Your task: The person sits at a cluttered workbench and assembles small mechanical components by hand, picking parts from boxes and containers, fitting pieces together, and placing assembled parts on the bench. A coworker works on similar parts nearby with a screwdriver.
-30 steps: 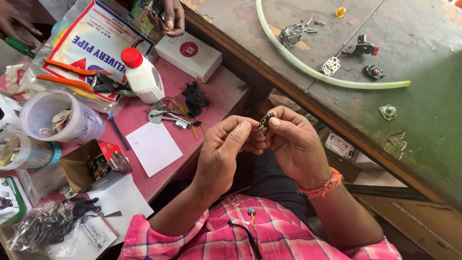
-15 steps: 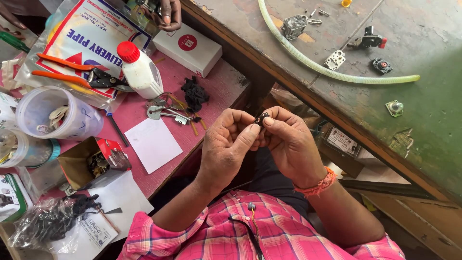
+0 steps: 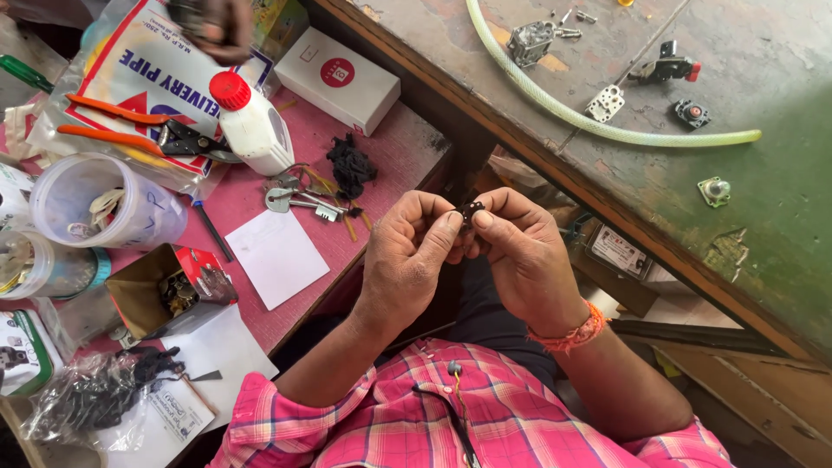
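My left hand and my right hand meet fingertip to fingertip above my lap, between two tables. Both pinch one small dark metal part, mostly hidden by my fingers. An orange band sits on my right wrist. My pink checked shirt fills the bottom of the view. Nearest on the pink table are a bunch of keys and a small black rubber piece.
The pink table carries a white bottle with red cap, orange-handled pliers, a white box, a plastic cup, an open carton. Another person's hand is at the top. The green bench holds a clear hose and small metal parts.
My hands have stayed together on the small part, with the fingers shifting slightly around it. The camera view has drifted a little; the other person's hand moved left.
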